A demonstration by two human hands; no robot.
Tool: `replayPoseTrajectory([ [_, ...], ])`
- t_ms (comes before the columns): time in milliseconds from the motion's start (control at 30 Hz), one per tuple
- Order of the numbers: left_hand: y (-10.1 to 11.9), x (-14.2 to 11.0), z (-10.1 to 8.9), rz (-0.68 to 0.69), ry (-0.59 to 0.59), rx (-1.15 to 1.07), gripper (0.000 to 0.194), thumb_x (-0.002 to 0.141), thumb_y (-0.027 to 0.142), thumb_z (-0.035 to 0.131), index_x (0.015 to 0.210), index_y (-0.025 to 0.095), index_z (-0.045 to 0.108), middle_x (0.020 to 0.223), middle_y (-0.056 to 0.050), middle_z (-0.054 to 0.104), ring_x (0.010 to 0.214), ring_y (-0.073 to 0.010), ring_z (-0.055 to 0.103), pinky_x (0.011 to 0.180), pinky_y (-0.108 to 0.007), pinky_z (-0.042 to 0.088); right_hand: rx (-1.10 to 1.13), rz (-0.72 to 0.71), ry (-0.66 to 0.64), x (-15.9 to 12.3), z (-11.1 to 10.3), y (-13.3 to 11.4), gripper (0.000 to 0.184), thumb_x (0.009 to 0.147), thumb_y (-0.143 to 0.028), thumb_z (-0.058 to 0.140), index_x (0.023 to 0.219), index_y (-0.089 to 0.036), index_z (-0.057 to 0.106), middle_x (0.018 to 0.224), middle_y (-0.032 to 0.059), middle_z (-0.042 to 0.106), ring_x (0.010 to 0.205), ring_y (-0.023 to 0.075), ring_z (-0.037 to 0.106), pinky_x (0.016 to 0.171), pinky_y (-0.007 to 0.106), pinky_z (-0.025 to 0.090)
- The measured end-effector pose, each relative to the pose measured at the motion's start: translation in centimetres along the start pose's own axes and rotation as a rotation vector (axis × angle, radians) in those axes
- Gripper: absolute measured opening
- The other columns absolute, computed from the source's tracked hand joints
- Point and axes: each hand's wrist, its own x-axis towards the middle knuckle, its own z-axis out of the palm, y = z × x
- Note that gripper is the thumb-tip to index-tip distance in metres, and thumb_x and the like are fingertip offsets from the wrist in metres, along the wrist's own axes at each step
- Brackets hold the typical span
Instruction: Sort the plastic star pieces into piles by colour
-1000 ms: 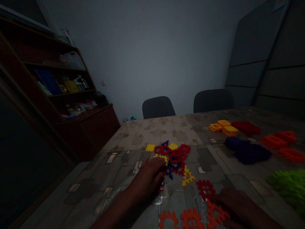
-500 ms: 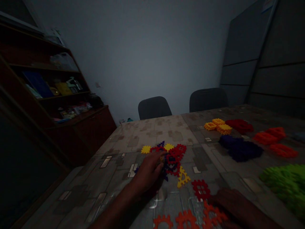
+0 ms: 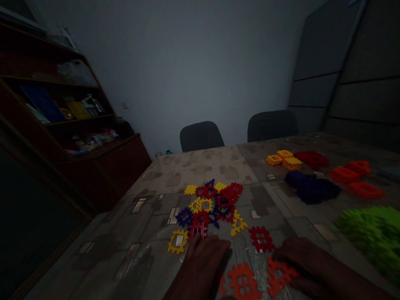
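My left hand (image 3: pixel 208 256) is low over the patterned table, its fingers apart. One fingertip reaches the near edge of a red toothed piece (image 3: pixel 197 230); a yellow square frame (image 3: pixel 178 241) lies just left of it. My right hand (image 3: pixel 301 260) has its fingers and thumb curled about the right side of an orange triangular piece (image 3: pixel 279 277), covering part of it. Between the hands lie an orange windowed square (image 3: pixel 244 282) and a red windowed square (image 3: pixel 261 238). Beyond my left hand is a cluster of interlocking pieces in yellow (image 3: pixel 205 205), red and dark purple.
On the right side are stacks of yellow (image 3: pixel 292 163), red (image 3: pixel 312 159), dark purple (image 3: pixel 315 189), orange (image 3: pixel 365 189) and green pieces (image 3: pixel 371 235). Two chairs (image 3: pixel 201 136) stand behind the table (image 3: pixel 193 166). A shelf unit (image 3: pixel 93 162) is at the left.
My left hand has drawn back from the cluster toward me, uncovering yellow, red and purple pieces. It now partly covers an orange piece at the front. My right hand stays by the orange triangle.
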Motion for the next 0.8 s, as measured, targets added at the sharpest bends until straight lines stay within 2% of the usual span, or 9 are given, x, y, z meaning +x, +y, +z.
replayPoseTrajectory([
  [100, 0.9, 1.2, 0.4, 0.008, -0.072, 0.032, 0.076, 0.095, 0.059, 0.067, 0.158, 0.031, 0.037, 0.145, -0.015, 0.065, 0.135, -0.0381, 0.06, 0.116, -0.066, 0.04, -0.003, 0.03, -0.025, 0.3, -0.7, -0.9, 0.022, 0.093, -0.027, 0.07, 0.114, -0.031, 0.076, 0.117, 0.0045, 0.078, 0.107, 0.0251, 0.072, 0.092, 0.035, 0.056],
  [200, 1.7, 1.7, 0.3, 0.033, -0.109, 0.061, 0.069, 0.103, 0.052, 0.061, 0.161, 0.03, 0.032, 0.146, -0.016, 0.064, 0.135, -0.035, 0.06, 0.116, -0.062, 0.042, 0.013, 0.06, -0.065, 0.4, -0.9, -1.1, 0.022, 0.091, -0.025, 0.071, 0.112, -0.031, 0.076, 0.116, 0.0045, 0.078, 0.106, 0.025, 0.072, 0.092, 0.035, 0.055],
  [300, 1.8, 1.6, 0.2, 0.053, -0.117, 0.067, 0.071, 0.105, 0.048, 0.059, 0.164, 0.031, 0.025, 0.145, -0.015, 0.064, 0.135, -0.0328, 0.06, 0.118, -0.06, 0.041, 0.048, 0.073, -0.099, 0.2, -0.6, -0.5, 0.022, 0.095, -0.034, 0.067, 0.114, -0.029, 0.076, 0.115, 0.0069, 0.077, 0.105, 0.0261, 0.071, 0.092, 0.038, 0.057],
  [467, 1.6, 1.4, 1.2, 0.041, -0.1, 0.076, 0.075, 0.103, 0.036, 0.065, 0.165, 0.035, 0.022, 0.136, -0.01, 0.07, 0.127, -0.0289, 0.064, 0.121, -0.053, 0.036, 0.074, 0.113, -0.094, -0.7, 0.2, 0.6, 0.04, 0.093, -0.035, 0.07, 0.133, -0.034, 0.07, 0.137, 0.0084, 0.069, 0.128, 0.0313, 0.062, 0.109, 0.047, 0.049],
  [533, 1.5, 1.6, 1.5, 0.035, -0.091, 0.079, 0.073, 0.103, 0.039, 0.065, 0.164, 0.034, 0.024, 0.13, -0.009, 0.072, 0.122, -0.0271, 0.066, 0.121, -0.051, 0.036, 0.069, 0.126, -0.117, -0.7, 0.2, 0.6, 0.04, 0.092, -0.032, 0.07, 0.132, -0.034, 0.07, 0.136, 0.0088, 0.069, 0.127, 0.0315, 0.062, 0.108, 0.049, 0.049],
  [700, 1.5, 1.9, 2.4, 0.081, -0.036, 0.104, 0.072, 0.101, 0.063, 0.056, 0.16, 0.03, 0.032, 0.116, -0.008, 0.075, 0.109, -0.0267, 0.07, 0.116, -0.052, 0.042, 0.052, 0.109, -0.135, -0.1, -0.1, -0.2, 0.03, 0.096, -0.032, 0.066, 0.125, -0.028, 0.071, 0.125, 0.0103, 0.071, 0.115, 0.0286, 0.066, 0.1, 0.045, 0.053],
  [800, 2.1, 1.9, 3.2, 0.024, 0.066, 0.151, 0.062, 0.105, 0.063, 0.045, 0.156, 0.029, 0.04, 0.108, -0.008, 0.075, 0.103, -0.0266, 0.071, 0.115, -0.054, 0.043, 0.032, 0.043, -0.098, 0.2, 0.3, -0.1, 0.024, 0.096, -0.027, 0.065, 0.118, -0.028, 0.072, 0.116, 0.0078, 0.074, 0.107, 0.0259, 0.068, 0.095, 0.04, 0.052],
])
